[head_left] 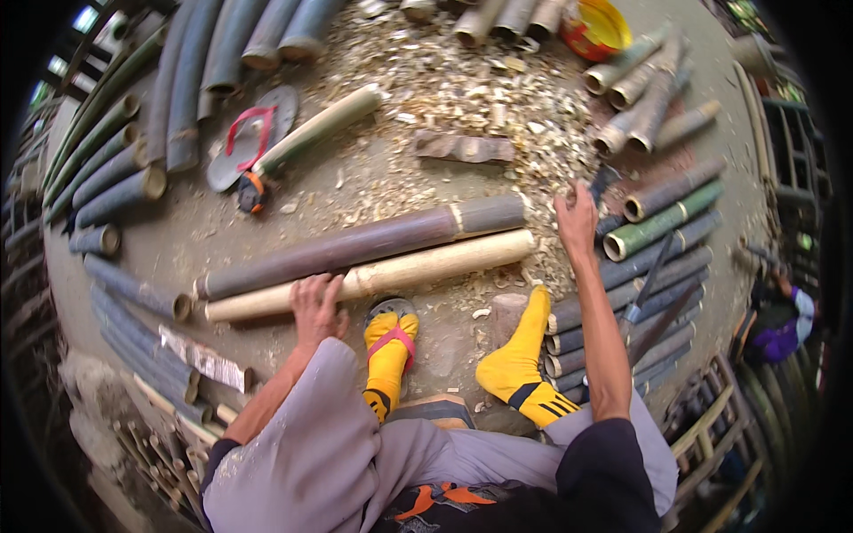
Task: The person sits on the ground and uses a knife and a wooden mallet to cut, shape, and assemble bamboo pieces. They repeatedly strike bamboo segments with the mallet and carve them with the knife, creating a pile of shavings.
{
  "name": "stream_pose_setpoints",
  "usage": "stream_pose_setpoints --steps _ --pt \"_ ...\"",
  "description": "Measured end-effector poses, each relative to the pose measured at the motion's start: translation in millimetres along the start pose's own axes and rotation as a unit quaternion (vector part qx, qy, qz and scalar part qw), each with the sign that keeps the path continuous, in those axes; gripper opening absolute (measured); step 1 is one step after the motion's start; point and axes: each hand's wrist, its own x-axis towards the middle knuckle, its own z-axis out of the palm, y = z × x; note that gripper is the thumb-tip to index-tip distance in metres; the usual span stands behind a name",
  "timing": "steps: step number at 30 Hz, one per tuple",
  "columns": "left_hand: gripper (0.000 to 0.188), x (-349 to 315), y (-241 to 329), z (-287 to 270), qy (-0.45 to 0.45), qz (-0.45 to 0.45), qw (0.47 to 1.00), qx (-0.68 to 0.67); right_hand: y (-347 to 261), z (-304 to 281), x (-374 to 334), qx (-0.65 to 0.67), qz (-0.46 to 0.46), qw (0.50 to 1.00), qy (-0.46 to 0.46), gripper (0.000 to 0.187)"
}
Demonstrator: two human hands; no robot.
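Wood chips [462,98] litter the floor [209,226]; the left hand [315,306] rests on a peeled pole [444,264], grip unclosed, the right hand [577,218] near its end, grip unclear

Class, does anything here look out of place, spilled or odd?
A pink-strapped flip-flop lies unworn at upper left; a similar one is on the left foot, while the right foot wears only a yellow sock. Pale shavings litter the floor.

Peeled pole [395,272]: pale cream. Unpeeled pole [360,247]: purplish brown, grey toward right end. Socks [522,354]: yellow (dark stripes at the ankles). Loose sandal [252,142]: grey sole, pink strap. Container [597,28]: yellow interior, red exterior. Trousers [302,435]: grey.
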Motion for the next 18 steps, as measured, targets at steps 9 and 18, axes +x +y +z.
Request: stream_pose_setpoints --steps 9,18 --pt "0.022 32 12 -21 0.084 0.061 0.994 -0.032 -30 3 -62 0.046 0.017 0.985 -0.167 0.043" --pt "0.037 76 14 -79 0.192 0.1 0.974 -0.063 -57 -33 -43 0.383 0.083 0.919 -0.032 0.03"
